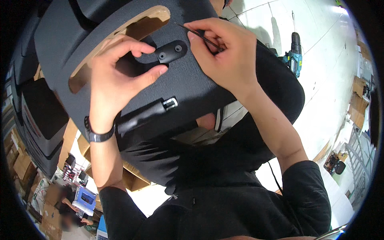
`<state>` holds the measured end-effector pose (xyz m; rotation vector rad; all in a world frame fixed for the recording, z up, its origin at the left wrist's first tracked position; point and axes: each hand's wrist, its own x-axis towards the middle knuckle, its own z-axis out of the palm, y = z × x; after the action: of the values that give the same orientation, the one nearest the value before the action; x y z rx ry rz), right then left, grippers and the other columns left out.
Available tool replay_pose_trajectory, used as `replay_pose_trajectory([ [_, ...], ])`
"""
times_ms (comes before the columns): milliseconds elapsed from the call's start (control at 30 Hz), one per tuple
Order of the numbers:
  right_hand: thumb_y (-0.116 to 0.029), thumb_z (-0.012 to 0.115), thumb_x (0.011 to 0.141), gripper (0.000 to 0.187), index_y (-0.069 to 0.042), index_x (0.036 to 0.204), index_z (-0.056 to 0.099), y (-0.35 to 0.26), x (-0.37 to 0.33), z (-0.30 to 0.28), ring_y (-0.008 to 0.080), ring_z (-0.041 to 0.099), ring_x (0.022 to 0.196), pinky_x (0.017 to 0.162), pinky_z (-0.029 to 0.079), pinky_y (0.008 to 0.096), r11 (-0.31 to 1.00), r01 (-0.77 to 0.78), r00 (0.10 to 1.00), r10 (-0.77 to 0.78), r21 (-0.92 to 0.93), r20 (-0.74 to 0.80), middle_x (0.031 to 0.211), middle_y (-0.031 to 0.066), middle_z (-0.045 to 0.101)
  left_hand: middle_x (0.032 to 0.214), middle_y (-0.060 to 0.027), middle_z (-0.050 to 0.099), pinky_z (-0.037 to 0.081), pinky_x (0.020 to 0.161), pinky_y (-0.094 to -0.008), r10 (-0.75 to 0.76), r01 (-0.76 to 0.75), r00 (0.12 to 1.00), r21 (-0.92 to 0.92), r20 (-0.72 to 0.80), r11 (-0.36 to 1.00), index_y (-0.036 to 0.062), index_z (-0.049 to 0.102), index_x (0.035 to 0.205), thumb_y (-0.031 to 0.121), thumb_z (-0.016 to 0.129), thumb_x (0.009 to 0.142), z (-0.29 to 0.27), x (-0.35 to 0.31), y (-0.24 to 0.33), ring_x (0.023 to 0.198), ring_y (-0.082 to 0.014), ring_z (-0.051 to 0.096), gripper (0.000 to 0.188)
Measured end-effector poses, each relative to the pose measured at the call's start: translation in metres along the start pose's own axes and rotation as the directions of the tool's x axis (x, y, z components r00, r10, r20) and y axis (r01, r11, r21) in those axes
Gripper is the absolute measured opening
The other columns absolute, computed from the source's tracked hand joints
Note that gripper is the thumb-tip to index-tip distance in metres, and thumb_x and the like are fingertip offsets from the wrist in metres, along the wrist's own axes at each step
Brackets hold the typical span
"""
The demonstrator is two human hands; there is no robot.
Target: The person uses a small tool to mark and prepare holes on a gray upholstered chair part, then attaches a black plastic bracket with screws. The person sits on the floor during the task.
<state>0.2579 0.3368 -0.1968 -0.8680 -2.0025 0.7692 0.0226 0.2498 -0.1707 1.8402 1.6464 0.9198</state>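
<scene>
My left hand [114, 76] has its thumb and index finger at opposite edges of a small black rounded plate [172, 52] with two round holes, seemingly steadying it. The plate lies over a black textured panel [192, 84]. Up and to the right, my right hand [228, 50] pinches a thin dark pointed tool [204, 38] like a pen; its exact kind is unclear. The tool's tip is apart from the plate. Below the plate, a black strap-like handle [146, 116] with a silver metal end [170, 103] runs along the panel's near side.
A long tan-edged slot [163, 15] cuts through the panel. A teal and black cordless drill [295, 55] lies on the pale tiled floor [320, 76] at the right. Cardboard boxes [359, 94] line the right rim. Another person's hand [75, 208] is at the lower left, by a blue-and-white box [85, 200].
</scene>
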Motion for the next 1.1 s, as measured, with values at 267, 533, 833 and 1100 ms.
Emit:
replay_pose_trajectory([
  [267,-0.02,0.087,0.087,0.026,-0.011,0.111,0.083,-0.004,0.003,0.004,0.0173,0.058,0.056,0.056,0.045,0.0325,0.991,0.055,0.998,-0.05,-0.125,0.041,0.068,0.0027,0.06,0.103,-0.0115,0.075,0.055,0.091,-0.04,-0.151,0.173,0.982,0.231,-0.111,0.957,0.0059,0.08,0.109,0.014,0.094,0.08,-0.011,-0.024,0.042,0.103,-0.03,0.072,0.033],
  [533,-0.025,0.091,0.081,0.039,-0.011,0.116,0.083,-0.006,0.006,-0.005,0.0204,0.068,0.062,0.058,0.052,0.0324,0.996,0.041,0.967,-0.02,-0.078,0.253,0.08,0.0058,0.073,0.099,-0.007,0.073,0.05,0.101,-0.045,-0.254,0.404,0.876,0.335,-0.41,0.852,0.0114,0.087,0.102,0.015,0.093,0.082,0.045,-0.056,0.069,0.113,-0.0305,0.065,0.021],
  [833,-0.024,0.092,0.082,0.033,-0.01,0.112,0.086,0.001,0.018,-0.015,0.0209,0.069,0.062,0.057,0.052,0.0312,1.0,-0.018,0.927,0.013,0.008,0.376,0.081,0.007,0.075,0.095,-0.0035,0.073,0.047,0.095,-0.04,-0.366,0.517,0.815,0.278,-0.449,0.81,0.0133,0.089,0.099,0.014,0.095,0.079,0.052,-0.036,0.073,0.1,-0.0237,0.061,0.022],
  [1100,-0.024,0.094,0.082,0.034,-0.009,0.111,0.086,0.001,0.023,-0.017,0.0208,0.069,0.06,0.056,0.051,0.0307,0.999,-0.044,0.908,0.038,0.004,0.416,0.079,0.0081,0.076,0.092,-0.0025,0.073,0.048,0.093,-0.0392,-0.351,0.511,0.803,0.254,-0.482,0.821,0.014,0.089,0.096,0.014,0.096,0.076,0.056,-0.038,0.07,0.099,-0.0236,0.062,0.022],
])
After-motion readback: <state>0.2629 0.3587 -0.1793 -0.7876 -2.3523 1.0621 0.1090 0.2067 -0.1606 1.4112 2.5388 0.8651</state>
